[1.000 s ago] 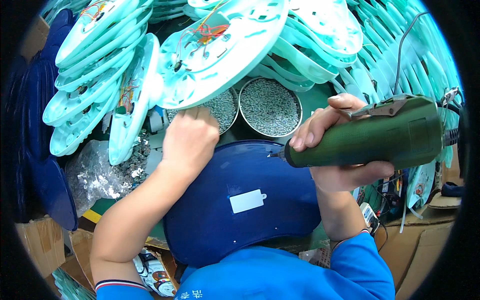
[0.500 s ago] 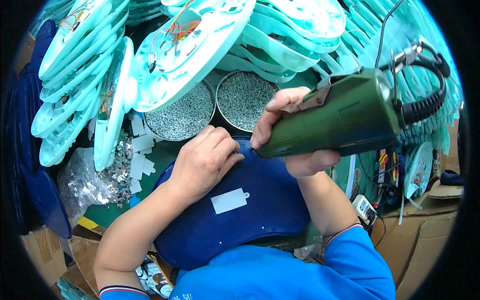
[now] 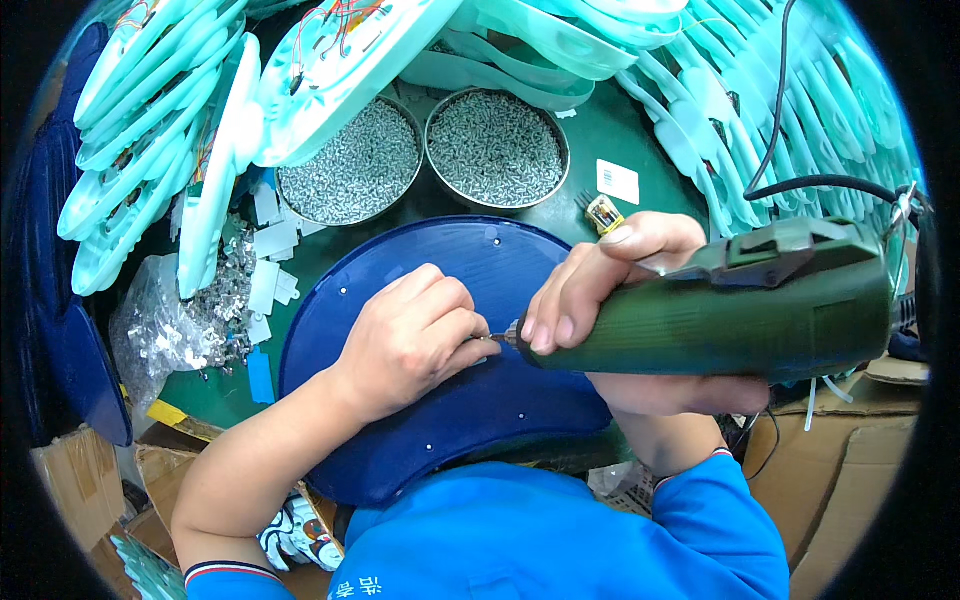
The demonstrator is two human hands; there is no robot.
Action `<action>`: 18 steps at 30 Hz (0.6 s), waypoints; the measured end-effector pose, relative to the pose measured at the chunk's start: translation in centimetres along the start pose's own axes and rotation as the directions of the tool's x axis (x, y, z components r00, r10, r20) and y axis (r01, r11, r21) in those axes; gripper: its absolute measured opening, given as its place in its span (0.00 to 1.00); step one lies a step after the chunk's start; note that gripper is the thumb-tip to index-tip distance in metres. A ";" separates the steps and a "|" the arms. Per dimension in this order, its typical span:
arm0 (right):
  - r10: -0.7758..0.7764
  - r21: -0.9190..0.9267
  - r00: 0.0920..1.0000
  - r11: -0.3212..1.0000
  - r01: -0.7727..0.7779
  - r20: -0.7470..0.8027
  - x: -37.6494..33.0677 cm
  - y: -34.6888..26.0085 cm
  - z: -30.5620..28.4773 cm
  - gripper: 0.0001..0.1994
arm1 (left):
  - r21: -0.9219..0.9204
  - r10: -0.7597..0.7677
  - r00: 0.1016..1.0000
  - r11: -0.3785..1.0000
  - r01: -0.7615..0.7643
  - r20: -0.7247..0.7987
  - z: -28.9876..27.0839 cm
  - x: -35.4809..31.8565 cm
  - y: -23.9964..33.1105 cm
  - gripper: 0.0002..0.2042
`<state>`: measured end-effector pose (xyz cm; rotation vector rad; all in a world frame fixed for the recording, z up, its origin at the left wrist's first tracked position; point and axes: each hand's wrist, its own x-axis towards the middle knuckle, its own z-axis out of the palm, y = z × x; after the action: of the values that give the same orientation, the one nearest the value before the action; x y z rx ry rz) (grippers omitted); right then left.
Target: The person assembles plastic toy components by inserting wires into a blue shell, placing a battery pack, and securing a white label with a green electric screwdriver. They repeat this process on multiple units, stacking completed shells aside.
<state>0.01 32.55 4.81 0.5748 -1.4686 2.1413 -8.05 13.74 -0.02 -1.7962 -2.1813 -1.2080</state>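
My right hand [image 3: 585,290] is wrapped round a green electric screwdriver [image 3: 710,320], which lies nearly level with its bit pointing left. The fingers of my left hand [image 3: 405,340] are pinched together at the bit's tip. Whatever small part they hold there is too hidden to name. Both hands are over a dark blue curved panel [image 3: 470,420], with small pale points near its edge. A sliver of white shows beside my left fingertips; the rest of it is covered.
Two round tins of small screws, left [image 3: 350,165] and right [image 3: 495,150], stand beyond the panel. White plates [image 3: 263,288] and a plastic bag of metal pieces [image 3: 160,320] lie left. Turquoise shells [image 3: 780,130] are stacked behind. A black cord [image 3: 775,130] hangs at right.
The screwdriver has come down and swung nearer level, its bit now at my left fingertips. The white plate seen on the panel is now mostly covered. The view has shifted slightly.
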 end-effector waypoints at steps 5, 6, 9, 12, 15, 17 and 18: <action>0.050 -0.052 0.999 0.997 -0.050 -0.010 -0.9 0.4 0.2 0.61 | 0.040 0.030 0.995 0.999 -0.034 0.090 -0.4 -0.5 0.1 0.12; 0.058 -0.056 0.998 0.997 -0.059 -0.009 -1.0 0.5 0.2 0.61 | 0.049 0.023 0.995 0.998 -0.028 0.095 -0.3 -0.7 0.2 0.12; 0.062 -0.057 0.998 0.996 -0.062 -0.007 -0.9 0.6 0.1 0.61 | 0.068 0.021 0.996 0.997 -0.026 0.084 -0.4 -0.9 0.4 0.12; 0.027 -0.049 0.999 0.998 -0.028 -0.025 -0.6 0.5 -0.1 0.60 | 0.092 0.029 0.999 0.995 -0.032 0.031 -0.4 -0.8 0.5 0.12; -0.011 -0.045 0.999 0.999 0.009 -0.043 0.0 0.3 -0.2 0.60 | 0.069 -0.002 1.000 0.998 0.004 -0.026 -0.2 -0.4 0.5 0.11; -0.019 -0.060 0.999 0.998 0.016 -0.048 0.4 0.1 0.0 0.60 | 0.029 -0.016 0.999 0.999 0.017 -0.048 -0.3 -0.4 0.1 0.10; -0.021 -0.070 0.999 0.997 0.017 -0.050 0.6 0.0 0.1 0.60 | 0.068 0.013 0.998 0.998 -0.009 -0.058 -0.4 -0.2 0.0 0.11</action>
<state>-0.49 32.58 5.18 0.5035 -1.4973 2.0668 -8.17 13.34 0.14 -1.7224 -2.1513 -1.1549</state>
